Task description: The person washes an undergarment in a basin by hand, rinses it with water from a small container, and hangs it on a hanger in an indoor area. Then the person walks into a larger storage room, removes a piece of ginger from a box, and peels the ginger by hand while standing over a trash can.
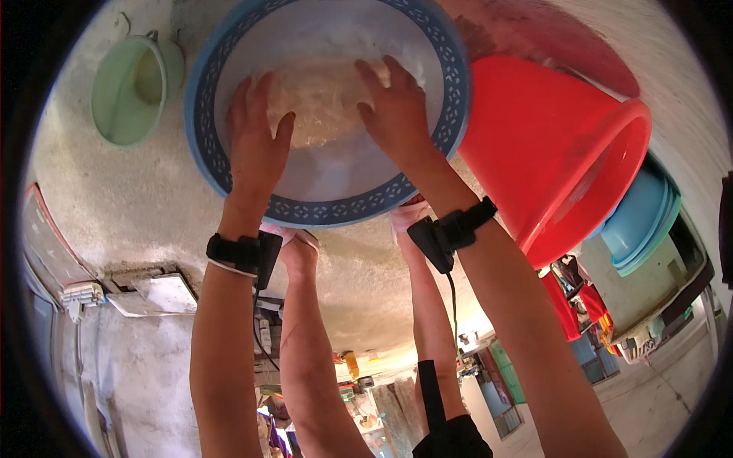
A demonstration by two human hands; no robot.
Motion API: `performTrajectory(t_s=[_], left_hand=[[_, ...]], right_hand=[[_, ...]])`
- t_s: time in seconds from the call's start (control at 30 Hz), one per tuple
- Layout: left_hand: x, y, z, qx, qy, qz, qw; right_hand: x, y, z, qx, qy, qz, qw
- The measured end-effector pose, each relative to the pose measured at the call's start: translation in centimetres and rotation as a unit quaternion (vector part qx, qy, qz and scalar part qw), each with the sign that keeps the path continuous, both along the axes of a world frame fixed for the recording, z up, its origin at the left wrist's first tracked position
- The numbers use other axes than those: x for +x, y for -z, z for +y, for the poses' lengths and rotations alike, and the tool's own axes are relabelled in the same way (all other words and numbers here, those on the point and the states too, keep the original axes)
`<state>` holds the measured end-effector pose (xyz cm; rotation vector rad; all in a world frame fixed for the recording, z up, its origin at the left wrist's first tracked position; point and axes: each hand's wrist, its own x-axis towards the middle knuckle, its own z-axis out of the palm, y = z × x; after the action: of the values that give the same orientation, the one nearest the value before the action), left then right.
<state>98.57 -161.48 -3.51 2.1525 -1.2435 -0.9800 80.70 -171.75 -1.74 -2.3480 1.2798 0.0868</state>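
Note:
A wide round basin (336, 211) with a blue patterned rim and a pale inside stands on the floor in front of my feet. In it is what looks like clear, rippling water, with a beige patch (317, 103) in the middle that I cannot make out. My left hand (256, 145) is over the left part of the basin, fingers spread and thumb apart. Over the right part is my right hand (397, 114), its fingers also apart. Neither hand holds anything. Whether the fingertips touch the water is hard to tell. Black straps with small devices circle both wrists.
A large red tub (534, 145) lies tipped on its side, right of the basin. Beyond it are stacked blue and green basins (637, 221). A pale green bucket (126, 91) is at the far left on the concrete floor (145, 198). My legs are below the basin.

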Motion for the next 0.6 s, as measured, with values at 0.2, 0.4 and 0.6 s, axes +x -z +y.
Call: performTrajectory(t_s=[0.2,0.4,0.6], left_hand=[[-4.3,0.9,1.8,0.088,0.208,-0.167,0.960],[-4.2,0.2,4.1,0.177,0.289,-0.194,0.920],[-1.6,-1.9,2.2,0.282,0.155,0.071,0.944]], right_hand=[[-0.8,2.8,5.2,0.039,-0.108,0.143,0.983],[-2.1,1.6,4.8,0.181,-0.106,0.166,0.964],[-3.2,0.0,1.9,0.285,0.064,0.060,0.954]])
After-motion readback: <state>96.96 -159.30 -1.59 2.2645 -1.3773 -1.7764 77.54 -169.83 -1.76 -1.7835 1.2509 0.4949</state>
